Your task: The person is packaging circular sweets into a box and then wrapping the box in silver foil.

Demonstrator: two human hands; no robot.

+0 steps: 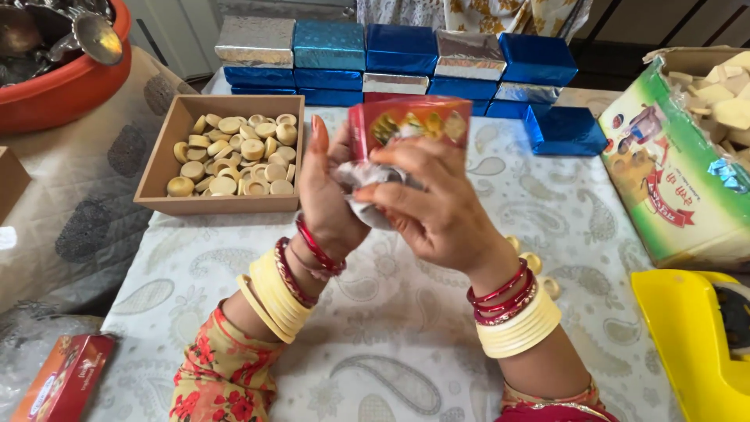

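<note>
While left hand (328, 187), right hand (437, 207) grip red box (410, 125), bare cloth (391, 328) below.

— What is sitting up there above the cloth?

— A small red cardboard box with a printed picture on its face (412, 123), tilting slightly and hanging in the air over the paisley table, well in front of the stacked boxes.

— And the shiny bit under it?

— A crumpled piece of silvery wrapping foil (369, 181), bunching up just below the box and touching its lower edge.
</note>
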